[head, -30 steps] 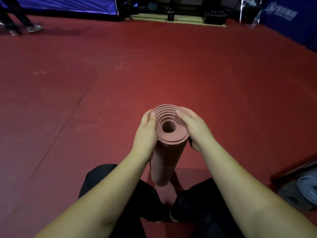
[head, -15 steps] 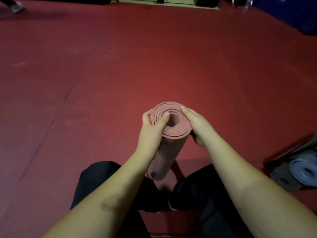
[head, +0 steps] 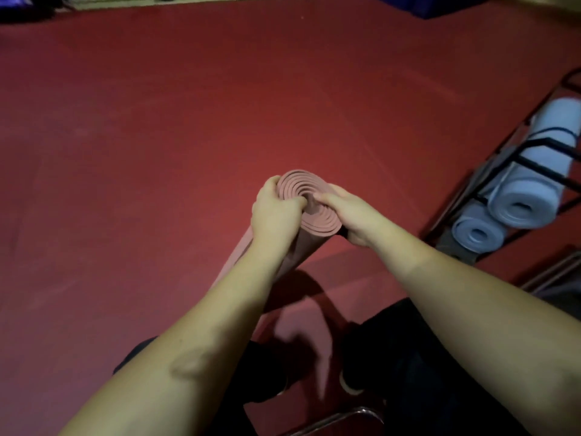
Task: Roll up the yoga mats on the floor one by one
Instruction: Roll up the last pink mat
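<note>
Pink mat [head: 309,215] rolled, held upright; left hand [head: 273,212] and right hand [head: 349,215] gripped round its top. Blue mats [head: 515,196] already racked. No flat mats seen.

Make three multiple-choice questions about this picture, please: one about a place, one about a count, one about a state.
1. Where is the rack with blue mats?
A. right of the person
B. left
C. behind the hands

2. How many rolled blue mats show in it?
A. one
B. two
C. five

3. How is the pink mat?
A. flat on the floor
B. rolled, held on end
C. folded in half

Answers: 1 A, the rack stands at the right edge. 2 B, a larger mat and a smaller one. 3 B, left hand and right hand grip its spiral end.
</note>
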{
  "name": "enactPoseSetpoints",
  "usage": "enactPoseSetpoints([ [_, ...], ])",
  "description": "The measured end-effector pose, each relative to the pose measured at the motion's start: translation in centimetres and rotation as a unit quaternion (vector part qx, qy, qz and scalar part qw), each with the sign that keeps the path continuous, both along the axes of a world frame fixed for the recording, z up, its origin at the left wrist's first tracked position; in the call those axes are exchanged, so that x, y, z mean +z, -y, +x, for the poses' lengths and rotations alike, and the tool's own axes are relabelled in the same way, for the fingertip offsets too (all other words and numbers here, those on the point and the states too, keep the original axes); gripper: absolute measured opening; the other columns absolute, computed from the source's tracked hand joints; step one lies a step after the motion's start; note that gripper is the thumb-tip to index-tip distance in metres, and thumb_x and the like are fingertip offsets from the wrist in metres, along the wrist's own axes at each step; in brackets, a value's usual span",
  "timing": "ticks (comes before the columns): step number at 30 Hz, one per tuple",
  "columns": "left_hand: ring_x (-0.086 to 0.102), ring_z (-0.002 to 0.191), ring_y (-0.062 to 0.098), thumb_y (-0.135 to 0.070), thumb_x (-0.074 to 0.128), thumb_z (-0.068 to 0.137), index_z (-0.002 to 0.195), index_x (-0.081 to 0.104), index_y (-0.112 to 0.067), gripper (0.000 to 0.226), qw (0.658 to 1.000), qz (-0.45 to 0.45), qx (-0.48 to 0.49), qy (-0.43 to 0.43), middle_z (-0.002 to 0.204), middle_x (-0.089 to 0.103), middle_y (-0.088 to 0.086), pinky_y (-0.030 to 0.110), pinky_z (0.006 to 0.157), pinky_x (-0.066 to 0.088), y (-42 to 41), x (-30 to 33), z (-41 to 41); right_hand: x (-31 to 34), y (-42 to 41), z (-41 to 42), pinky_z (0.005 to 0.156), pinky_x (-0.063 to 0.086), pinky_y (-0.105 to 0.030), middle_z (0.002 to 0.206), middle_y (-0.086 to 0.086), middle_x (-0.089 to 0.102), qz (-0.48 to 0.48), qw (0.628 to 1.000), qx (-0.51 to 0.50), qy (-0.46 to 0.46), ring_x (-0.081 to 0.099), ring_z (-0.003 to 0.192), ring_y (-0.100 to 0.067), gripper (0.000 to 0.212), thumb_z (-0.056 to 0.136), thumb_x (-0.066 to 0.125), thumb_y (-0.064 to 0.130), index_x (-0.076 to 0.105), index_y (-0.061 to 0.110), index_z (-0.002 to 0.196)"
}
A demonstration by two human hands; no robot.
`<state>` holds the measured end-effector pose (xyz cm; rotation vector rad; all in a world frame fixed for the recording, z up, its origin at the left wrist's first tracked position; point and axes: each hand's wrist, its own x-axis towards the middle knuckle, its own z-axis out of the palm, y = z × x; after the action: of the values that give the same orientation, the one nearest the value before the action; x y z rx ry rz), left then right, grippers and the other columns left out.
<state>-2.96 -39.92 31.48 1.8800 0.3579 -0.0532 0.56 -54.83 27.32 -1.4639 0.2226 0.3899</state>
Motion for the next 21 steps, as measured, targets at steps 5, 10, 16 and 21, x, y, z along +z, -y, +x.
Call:
enactPoseSetpoints([
  [5, 0.058, 0.118, 0.03, -0.048, 0.05, 0.054, 0.13, 0.056, -0.022, 0.081, 0.989, 0.104, -0.097, -0.043, 0.126, 0.065, 0.002, 0.047, 0.101, 0.045, 9.3, -4.7, 2.2, -5.5, 9.5, -0.3, 0.09, 0.054, -0.039, 0.112, -0.004, 0.073, -0.026, 0.997, -0.017, -0.066, 0.069, 0.102, -0.021, 0.02, 0.095, 0.063, 0.026, 0.063, 0.025, 0.115],
  [10, 0.057, 0.119, 0.032, -0.031, 0.059, 0.064, 0.132, 0.056, -0.022, 0.068, 0.97, 0.173, -0.152, -0.072, 0.128, 0.064, 0.006, 0.046, 0.101, 0.045, 17.9, -8.1, 3.5, -11.1, 18.9, -0.7, 0.085, 0.053, -0.032, 0.118, 0.001, 0.068, 0.03, 0.989, -0.029, -0.145, 0.065, 0.104, -0.015, 0.03, 0.1, 0.053, 0.036, 0.059, 0.022, 0.125],
  [16, 0.06, 0.114, 0.03, -0.02, 0.073, 0.067, 0.123, 0.061, -0.023, 0.057, 0.931, 0.26, -0.238, -0.098, 0.12, 0.068, 0.005, 0.039, 0.095, 0.049, 26.2, -14.3, 4.7, -23.1, 29.2, -9.6, 0.083, 0.055, -0.032, 0.123, -0.016, 0.063, -0.123, 0.928, -0.209, -0.284, 0.063, 0.106, -0.031, 0.025, 0.102, 0.049, 0.026, 0.06, 0.013, 0.12],
  [21, 0.058, 0.116, 0.031, -0.021, 0.067, 0.081, 0.13, 0.059, -0.017, 0.049, 0.89, 0.297, -0.328, -0.109, 0.124, 0.066, 0.01, 0.032, 0.088, 0.045, 30.4, -19.4, 4.6, -33.6, 33.3, -21.1, 0.092, 0.041, -0.033, 0.129, -0.023, 0.06, -0.32, 0.861, -0.135, -0.373, 0.055, 0.12, -0.037, 0.034, 0.102, 0.048, 0.019, 0.059, -0.002, 0.126],
])
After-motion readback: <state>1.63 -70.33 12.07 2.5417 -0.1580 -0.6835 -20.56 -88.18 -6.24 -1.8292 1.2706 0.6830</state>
